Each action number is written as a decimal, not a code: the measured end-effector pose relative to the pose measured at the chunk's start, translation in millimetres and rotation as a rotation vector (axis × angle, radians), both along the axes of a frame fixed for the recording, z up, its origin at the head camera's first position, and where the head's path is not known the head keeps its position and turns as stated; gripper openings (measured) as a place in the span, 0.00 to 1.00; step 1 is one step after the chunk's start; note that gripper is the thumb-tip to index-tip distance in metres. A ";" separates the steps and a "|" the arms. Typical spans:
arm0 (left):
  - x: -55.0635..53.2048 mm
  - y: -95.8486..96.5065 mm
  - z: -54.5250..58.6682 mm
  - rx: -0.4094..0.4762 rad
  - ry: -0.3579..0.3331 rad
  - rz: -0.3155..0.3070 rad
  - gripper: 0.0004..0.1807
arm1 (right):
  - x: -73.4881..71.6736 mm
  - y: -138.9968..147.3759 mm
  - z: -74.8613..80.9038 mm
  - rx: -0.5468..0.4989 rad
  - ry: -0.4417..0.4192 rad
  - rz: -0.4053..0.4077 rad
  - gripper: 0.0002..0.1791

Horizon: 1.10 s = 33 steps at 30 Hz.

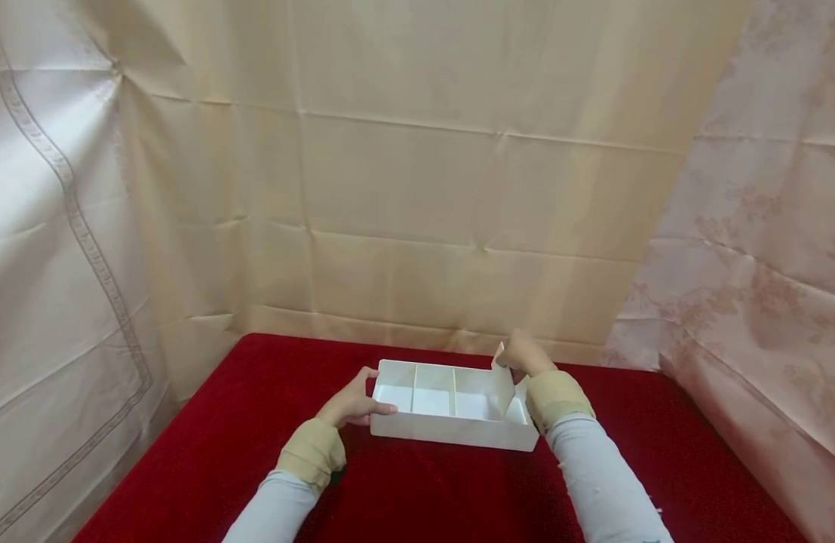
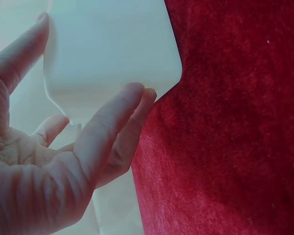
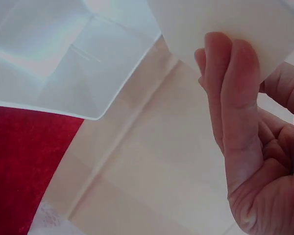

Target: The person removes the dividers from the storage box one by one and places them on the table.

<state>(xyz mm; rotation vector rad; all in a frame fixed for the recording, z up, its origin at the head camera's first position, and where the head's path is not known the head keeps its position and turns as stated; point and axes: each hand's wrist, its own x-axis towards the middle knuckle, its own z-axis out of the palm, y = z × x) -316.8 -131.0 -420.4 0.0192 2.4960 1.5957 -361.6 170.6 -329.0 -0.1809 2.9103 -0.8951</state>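
Note:
A shallow white box [image 1: 451, 434] sits on the red cloth, with two thin upright dividers across its left and middle parts. My left hand [image 1: 352, 400] grips its left end, thumb at the near corner and fingers at the end wall. In the left wrist view, fingertips [image 2: 134, 90] press on the box's outer wall [image 2: 108, 49]. My right hand [image 1: 528, 354] pinches a loose-looking white divider panel [image 1: 502, 386], held tilted over the right part of the box. Whether its lower edge sits in a slot, I cannot tell. In the right wrist view, straight fingers lie against the panel [image 3: 186, 24].
Red velvety cloth [image 1: 417, 490] covers the table around the box. A beige curtain [image 1: 403, 188] hangs behind the table's far edge, with pale patterned cloth [image 1: 770, 249] at the right and a white cloth [image 1: 44, 302] at the left.

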 end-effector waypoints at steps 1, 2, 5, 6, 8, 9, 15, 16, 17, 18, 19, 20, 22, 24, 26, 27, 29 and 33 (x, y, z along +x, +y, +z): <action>0.0 -0.5 0.0 -0.002 0.001 -0.001 0.42 | 0.9 0.9 1.0 -0.024 -0.004 -0.007 0.04; -0.1 -1.1 -0.4 -0.002 0.002 -0.003 0.42 | 1.8 2.1 1.5 -0.049 -0.005 -0.008 0.06; -0.5 -1.9 -0.7 0.001 0.008 -0.011 0.42 | 5.7 6.2 1.7 -0.127 -0.004 -0.013 0.09; -0.4 -2.1 -0.5 0.002 0.010 -0.014 0.41 | 6.8 7.7 0.9 -0.148 -0.002 -0.014 0.09; -0.1 -2.3 -0.3 0.007 0.014 -0.021 0.41 | 9.7 10.8 -0.9 -0.186 0.007 -0.009 0.11; 0.1 -2.4 0.0 0.013 0.014 -0.024 0.40 | 11.4 11.9 -1.9 -0.205 0.008 -0.012 0.11; 0.4 -3.4 -0.3 0.032 0.013 -0.031 0.40 | 23.2 15.5 -11.6 -0.337 0.030 -0.025 0.13; -0.3 -3.7 -0.6 0.029 0.015 -0.035 0.41 | 25.9 15.2 -13.5 -0.366 0.036 -0.025 0.13; -1.2 -3.9 -1.2 0.030 0.014 -0.038 0.41 | 29.1 14.6 -15.3 -0.395 0.038 -0.020 0.12; -1.9 -4.0 -1.8 0.027 0.017 -0.044 0.41 | 32.4 13.7 -16.9 -0.419 0.039 -0.019 0.11; -5.1 -6.2 -5.7 0.034 0.029 -0.067 0.42 | 35.9 12.0 -18.7 -0.441 0.036 -0.015 0.10; -5.5 -6.8 -6.0 0.036 0.032 -0.075 0.43 | 39.5 10.2 -20.4 -0.461 0.033 -0.010 0.09; -5.2 -7.1 -5.9 0.036 0.035 -0.083 0.43 | 46.7 5.9 -24.2 -0.491 0.013 -0.009 0.09; -3.6 -6.6 -4.8 0.029 0.037 -0.079 0.42 | 53.2 0.9 -29.1 -0.514 -0.016 -0.001 0.12; -0.1 -4.5 -0.2 0.018 0.026 -0.055 0.41 | 59.3 -4.6 -34.8 -0.543 -0.047 0.011 0.13; 0.4 -4.1 0.4 0.016 0.025 -0.049 0.40 | 62.2 -7.1 -37.8 -0.556 -0.063 0.022 0.14; 0.8 -3.8 0.6 0.011 0.027 -0.043 0.40 | 68.1 -12.3 -43.4 -0.589 -0.089 0.060 0.11; 0.5 -3.2 -1.5 0.026 0.027 -0.040 0.40 | 81.5 -22.0 -52.4 -0.644 -0.131 0.139 0.06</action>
